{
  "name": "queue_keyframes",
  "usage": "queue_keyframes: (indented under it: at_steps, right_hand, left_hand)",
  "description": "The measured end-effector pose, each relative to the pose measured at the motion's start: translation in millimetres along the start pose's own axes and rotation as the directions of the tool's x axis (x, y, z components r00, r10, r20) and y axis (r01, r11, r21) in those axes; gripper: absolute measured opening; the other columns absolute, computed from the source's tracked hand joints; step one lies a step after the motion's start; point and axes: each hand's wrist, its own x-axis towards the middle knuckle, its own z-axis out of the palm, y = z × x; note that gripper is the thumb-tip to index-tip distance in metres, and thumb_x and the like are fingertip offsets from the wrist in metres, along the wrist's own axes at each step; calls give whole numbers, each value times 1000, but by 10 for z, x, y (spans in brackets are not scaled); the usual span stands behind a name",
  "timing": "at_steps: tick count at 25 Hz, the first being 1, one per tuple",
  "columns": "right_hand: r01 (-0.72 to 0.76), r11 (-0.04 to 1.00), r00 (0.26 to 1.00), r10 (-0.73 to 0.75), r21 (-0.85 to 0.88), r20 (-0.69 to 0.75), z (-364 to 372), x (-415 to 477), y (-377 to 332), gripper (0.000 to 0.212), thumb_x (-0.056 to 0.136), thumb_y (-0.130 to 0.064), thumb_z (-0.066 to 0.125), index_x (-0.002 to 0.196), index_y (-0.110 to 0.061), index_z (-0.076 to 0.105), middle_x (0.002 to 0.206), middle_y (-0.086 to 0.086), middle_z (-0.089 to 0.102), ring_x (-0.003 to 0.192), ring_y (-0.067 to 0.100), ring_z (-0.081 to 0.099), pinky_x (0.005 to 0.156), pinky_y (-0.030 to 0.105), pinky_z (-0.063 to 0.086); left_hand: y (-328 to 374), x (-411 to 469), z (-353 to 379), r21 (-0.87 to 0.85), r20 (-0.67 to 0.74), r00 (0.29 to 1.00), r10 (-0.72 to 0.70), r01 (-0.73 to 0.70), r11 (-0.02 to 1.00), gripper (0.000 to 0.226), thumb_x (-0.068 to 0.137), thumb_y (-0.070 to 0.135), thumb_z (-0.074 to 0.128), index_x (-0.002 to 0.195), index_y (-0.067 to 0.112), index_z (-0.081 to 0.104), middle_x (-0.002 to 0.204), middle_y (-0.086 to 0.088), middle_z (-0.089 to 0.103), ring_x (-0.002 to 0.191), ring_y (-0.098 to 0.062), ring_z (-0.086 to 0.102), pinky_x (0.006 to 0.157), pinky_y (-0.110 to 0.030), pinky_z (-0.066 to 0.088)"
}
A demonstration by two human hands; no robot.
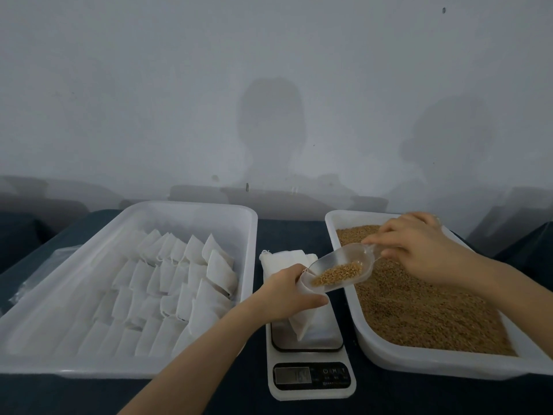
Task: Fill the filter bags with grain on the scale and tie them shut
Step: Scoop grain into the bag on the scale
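Over the scale (311, 381): a white bag (300, 323) is held above the platform, its lower corner hanging down to the plate; contact cannot be told.
Left hand (285, 292): fingers and thumb are curled round the bag's mouth, which is held open toward the scoop.
Scoop (344, 269): clear and tilted down-left, with its lip set at the bag's mouth and a small heap of grain (338, 274) carried in it.
Right hand (419, 250): the scoop's handle is pinched between thumb and fingers, above the grain tray.
Grain tray (434, 365): white, set right of the scale, filled with brown grain.
Pile (284, 257): spare bags are stacked just behind the scale.
Left tray (191, 206): overlapping rows (179, 283) of white bags are laid inside.
Display (291, 375): digits blurred.
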Motion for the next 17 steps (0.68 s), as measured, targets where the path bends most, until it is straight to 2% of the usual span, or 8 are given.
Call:
queue_keyframes:
  at_steps: [6, 9, 11, 13, 15, 17]
  right_hand:
    - [125, 974, 992, -128, -188, -8, -181, 69, -250, 37, 94, -25, 52, 124, -46, 53, 108, -19, 52, 111, 8, 39, 109, 33, -1]
    - [187, 922, 980, -199, -339, -1, -245, 85, -390, 50, 87, -14, 57, 127, -43, 52, 114, -13, 53, 116, 11, 39, 109, 35, -4]
    - [257, 864, 953, -301, -432, -34, -263, 75, -494, 61, 70, 1, 65, 120, -35, 61, 108, -4, 58, 111, 19, 49, 110, 42, 4]
    - [305, 800, 894, -428, -517, -134, -260, 47, -531, 62, 51, 8, 70, 104, -24, 71, 93, 3, 64, 96, 27, 60, 107, 52, 25]
    - [329, 739, 831, -522, -588, -191, -213, 17, -540, 56, 51, 9, 65, 100, -19, 72, 91, 6, 65, 91, 28, 63, 102, 53, 33]
    - [334, 707, 794, -568, -624, -219, -168, -5, -518, 51, 63, 8, 48, 102, -17, 70, 94, 9, 65, 93, 29, 63, 104, 51, 29]
  left_hand:
    - [14, 7, -2, -1, 9, 1000, -21, 21, 1000, 43, 80, 48, 70, 111, 34, 44, 99, 19, 54, 89, -3, 57, 67, -12, 45]
    - [8, 1, -7, -3, 2, 1000, -25, 25, 1000, 44, 79, 50, 70, 110, 35, 43, 95, 22, 52, 88, -3, 56, 67, -14, 44]
    - [5, 2, -10, 0, 3, 999, -32, 32, 999, 45, 77, 49, 71, 110, 34, 43, 96, 19, 53, 87, -5, 56, 66, -15, 43]
    - [6, 1, -13, 4, 9, 999, -39, 39, 999, 47, 76, 46, 73, 111, 34, 43, 96, 17, 52, 88, -5, 55, 67, -16, 43]
    - [-5, -2, -31, -6, 26, 999, -34, 35, 999, 50, 77, 43, 74, 114, 33, 43, 99, 16, 52, 90, -6, 55, 68, -16, 43]
    - [-28, 4, -77, -23, 62, 998, -31, 33, 999, 48, 82, 33, 71, 122, 29, 44, 107, 11, 54, 98, -10, 56, 73, -17, 45]
